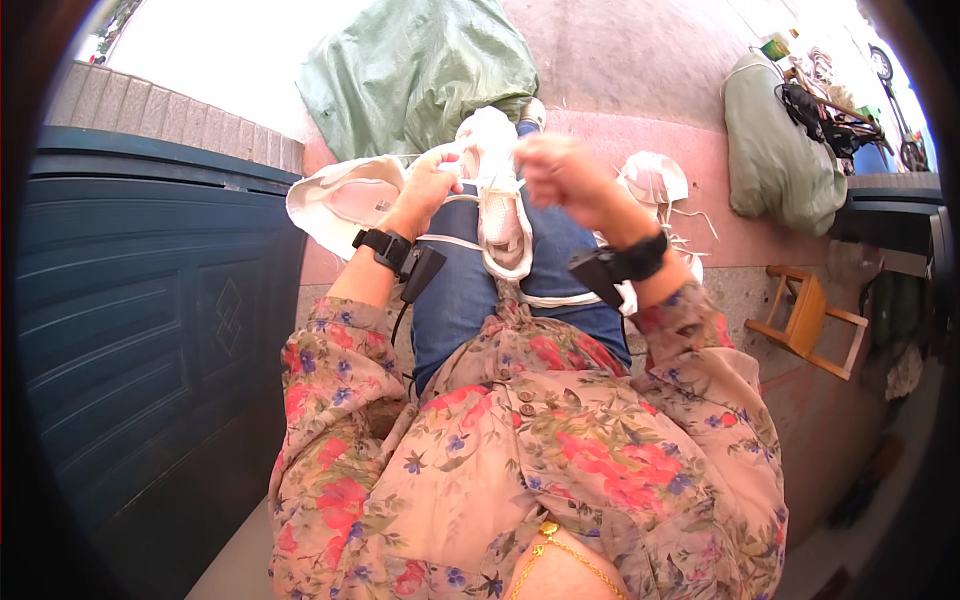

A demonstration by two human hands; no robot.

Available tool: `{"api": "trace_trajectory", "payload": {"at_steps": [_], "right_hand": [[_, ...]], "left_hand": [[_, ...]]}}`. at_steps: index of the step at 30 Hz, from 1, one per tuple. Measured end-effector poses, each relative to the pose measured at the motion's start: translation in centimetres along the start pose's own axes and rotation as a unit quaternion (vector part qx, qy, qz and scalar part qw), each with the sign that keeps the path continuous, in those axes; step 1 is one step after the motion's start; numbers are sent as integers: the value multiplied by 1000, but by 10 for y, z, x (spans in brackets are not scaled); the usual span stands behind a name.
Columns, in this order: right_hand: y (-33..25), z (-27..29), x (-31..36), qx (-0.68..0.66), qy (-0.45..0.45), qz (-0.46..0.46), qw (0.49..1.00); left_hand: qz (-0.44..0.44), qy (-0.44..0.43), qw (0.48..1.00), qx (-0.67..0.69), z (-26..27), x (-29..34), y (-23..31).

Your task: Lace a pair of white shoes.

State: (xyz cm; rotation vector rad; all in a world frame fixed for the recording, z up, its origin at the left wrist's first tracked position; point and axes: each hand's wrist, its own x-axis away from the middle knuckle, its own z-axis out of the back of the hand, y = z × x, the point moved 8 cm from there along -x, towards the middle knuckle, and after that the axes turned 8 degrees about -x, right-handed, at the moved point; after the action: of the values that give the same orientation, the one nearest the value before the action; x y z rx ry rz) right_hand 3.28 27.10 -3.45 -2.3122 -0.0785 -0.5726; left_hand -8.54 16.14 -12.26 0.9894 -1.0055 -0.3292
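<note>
A white shoe lies on my lap between my blue-jeaned thighs, its opening toward me. My left hand is at its left side, thumb and fingers pinched on what looks like a white shoelace. Opposite it, my right hand is raised by the shoe's right side, curled closed and blurred; whatever it holds is hidden. White straps run across my thighs. Beside my left wrist lies an open white piece with a small dark mark inside; I cannot tell its kind. White shoes with loose laces lie to the right.
A green sheet-like sack spreads out ahead. At the left stands a dark blue panelled door. Farther right are a full green sack, a heap of mixed things and a small wooden stool.
</note>
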Motion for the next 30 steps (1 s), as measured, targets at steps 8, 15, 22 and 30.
{"api": "trace_trajectory", "payload": {"at_steps": [8, 15, 22, 30], "right_hand": [[-201, -90, 168, -19, -364, 342, 866], [-199, -60, 164, 33, -249, 382, 889], [-210, -18, 173, 70, -154, 408, 897], [-149, 76, 92, 272, 251, 302, 879]], "left_hand": [[-136, 47, 943, -301, -28, -12, 19], [-119, -104, 941, -299, -43, -10, 8], [-101, -185, 916, -343, -54, -3, 12], [-250, -185, 942, -129, -3, 49, 93]]}}
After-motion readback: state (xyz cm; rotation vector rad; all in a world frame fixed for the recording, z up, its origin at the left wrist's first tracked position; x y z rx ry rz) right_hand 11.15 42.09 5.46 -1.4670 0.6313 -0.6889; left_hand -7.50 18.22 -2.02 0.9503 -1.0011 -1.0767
